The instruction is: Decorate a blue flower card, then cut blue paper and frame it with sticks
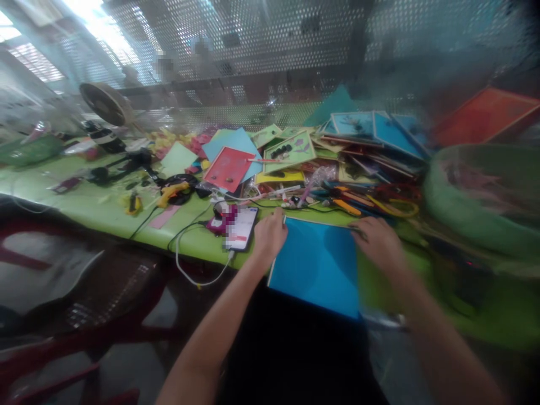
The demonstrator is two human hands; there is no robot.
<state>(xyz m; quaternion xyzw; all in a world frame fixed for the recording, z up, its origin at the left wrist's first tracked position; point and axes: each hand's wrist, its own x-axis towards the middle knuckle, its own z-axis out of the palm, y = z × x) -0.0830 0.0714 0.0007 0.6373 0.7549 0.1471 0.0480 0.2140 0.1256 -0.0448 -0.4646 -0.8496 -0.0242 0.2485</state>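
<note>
A flat blue board (316, 264) with a thin pale edge lies in front of me, its near side overhanging the table edge above my lap. At its far left corner my left hand (270, 239) is closed, fingers pinching the rim. My right hand (377, 242) is closed at the far right corner, fingertips pressed together on the edge; blur hides whether a small piece is also between them. Just left of my left hand is a phone (245, 233) with a lit screen, beside a purple object (221, 220) and a white cable (202, 284).
Behind the board lie pliers with orange handles (346, 207) and a yellow glue gun (172, 193). Further back are a red framed panel (230, 166), a green framed panel (291, 149) and piled boards. A green basket (476, 202) stands right, a fan (103, 104) left.
</note>
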